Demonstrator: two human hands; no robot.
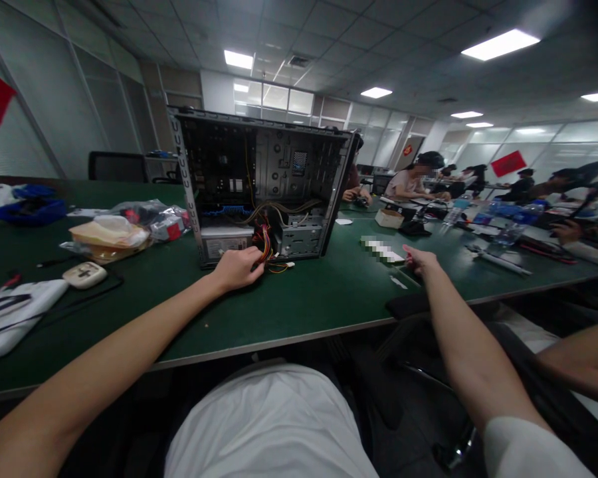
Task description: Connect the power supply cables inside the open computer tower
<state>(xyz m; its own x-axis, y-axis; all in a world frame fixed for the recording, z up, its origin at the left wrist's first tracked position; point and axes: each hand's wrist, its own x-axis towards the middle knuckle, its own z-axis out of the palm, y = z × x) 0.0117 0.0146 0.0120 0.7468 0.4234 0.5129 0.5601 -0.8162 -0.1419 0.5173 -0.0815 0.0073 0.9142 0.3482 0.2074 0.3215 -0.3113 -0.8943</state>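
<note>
Open desktop PC case, wires in hand, easy to snag something
The computer case is upright on the green table, open side facing the person, and the left hand has its fingers closed on the multicolored cable bundle spilling out beside the power supply. My worry: a hard tug there could strain a plug deep inside or scrape insulation on the metal edge, and the white connector dangling at the front could catch. A sharp pull might even rock the case. The right hand is well off to the side, fingers curled near a blurred-out pale item; can't tell if it's gripping anything. With the arms spread that wide, nothing's bracing the case, imo.
</note>
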